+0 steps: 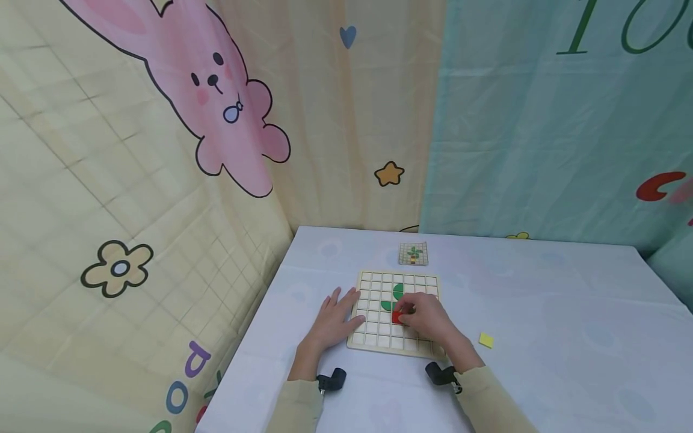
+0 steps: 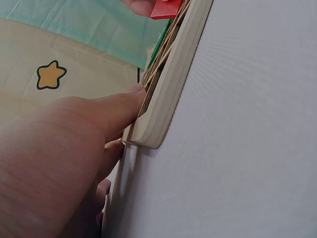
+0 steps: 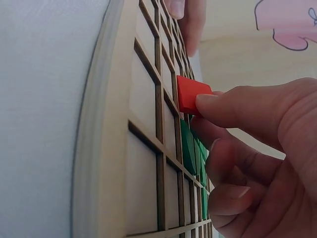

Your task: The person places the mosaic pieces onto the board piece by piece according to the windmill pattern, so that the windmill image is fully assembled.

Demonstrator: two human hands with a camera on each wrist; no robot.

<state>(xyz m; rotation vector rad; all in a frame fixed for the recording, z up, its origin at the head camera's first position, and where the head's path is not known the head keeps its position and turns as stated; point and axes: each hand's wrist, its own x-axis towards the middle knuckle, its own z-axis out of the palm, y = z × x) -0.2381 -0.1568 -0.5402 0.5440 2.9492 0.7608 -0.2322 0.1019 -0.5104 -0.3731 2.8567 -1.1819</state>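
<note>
A wooden grid board [image 1: 379, 350] lies on the table, with green rounded pieces [image 1: 398, 290] set in some of its cells. My right hand [image 1: 431, 317] pinches a red square tile [image 3: 187, 94] between thumb and index finger. In the right wrist view the tile is tilted, its edge right at the grid bars beside a green piece [image 3: 188, 148]. My left hand [image 1: 331, 320] rests at the board's left edge, fingers spread and thumb over the frame. The right fingers hide part of the cells around the tile.
Behind the board lies a small pattern card [image 1: 413, 254] with a green and yellow figure on a grid. A yellow square tile [image 1: 485, 340] sits on the white table [image 1: 568, 337] to the right. Printed curtains [image 1: 346, 120] hang behind the table and along its left side.
</note>
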